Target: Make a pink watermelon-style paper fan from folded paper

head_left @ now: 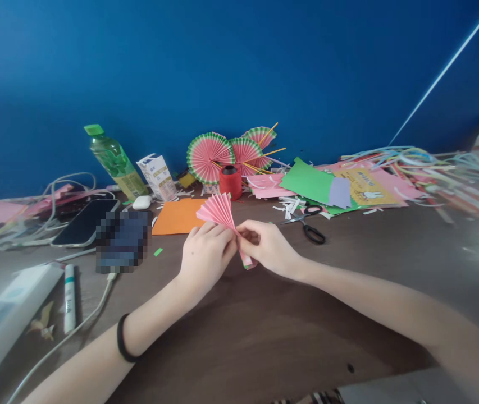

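A pleated pink paper fan (217, 210) is held above the table by both hands. Its far end spreads out, while its near end is gathered narrow and shows a bit of green. My left hand (206, 253) is closed over the left side of the pleats, hiding part of them. The fingertips of my right hand (267, 247) pinch the fan near its middle. Just beyond the fan stands a spool of red thread (231, 183). Under the fan's left side lies an orange sheet of paper (179, 216).
Finished watermelon-like paper fans (209, 156) lean against the blue wall. Black scissors (310, 223) lie right of my hands, before green paper (309, 184). Leftward are a tilted green bottle (115, 160), a small carton (157, 177), a phone (85, 221), a marker (69, 297) and a cable (91, 317).
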### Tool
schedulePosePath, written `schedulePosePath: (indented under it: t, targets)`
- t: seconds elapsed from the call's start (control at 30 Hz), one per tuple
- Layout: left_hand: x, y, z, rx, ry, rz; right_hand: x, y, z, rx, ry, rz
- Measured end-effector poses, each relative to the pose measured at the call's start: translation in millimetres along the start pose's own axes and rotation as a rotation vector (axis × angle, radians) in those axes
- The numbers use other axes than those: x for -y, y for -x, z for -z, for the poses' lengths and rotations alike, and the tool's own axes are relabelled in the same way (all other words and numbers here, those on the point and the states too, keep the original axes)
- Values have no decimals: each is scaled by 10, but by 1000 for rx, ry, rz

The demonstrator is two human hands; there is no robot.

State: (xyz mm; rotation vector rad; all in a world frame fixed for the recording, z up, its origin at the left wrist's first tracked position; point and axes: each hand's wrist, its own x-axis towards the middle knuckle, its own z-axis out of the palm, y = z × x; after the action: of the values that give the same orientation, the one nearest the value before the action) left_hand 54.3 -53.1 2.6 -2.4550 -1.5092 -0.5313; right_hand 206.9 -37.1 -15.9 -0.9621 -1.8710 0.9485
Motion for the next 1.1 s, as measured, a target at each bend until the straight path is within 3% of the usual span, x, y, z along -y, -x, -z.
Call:
schedulePosePath:
  t: [0.2, 0.63, 0.87, 1.1]
  targets:
    - [-6, 15, 1, -64, -141, -139, 36, -11, 44, 66, 35, -21]
    - [13, -23, 55, 21, 167, 106, 20, 54, -41, -31, -232, -47]
    - [52, -70, 127, 105, 332, 138, 1, -65, 24, 21, -414, -115]
    - [118, -119, 127, 140, 492, 380, -31, -37, 38, 62, -294, -46]
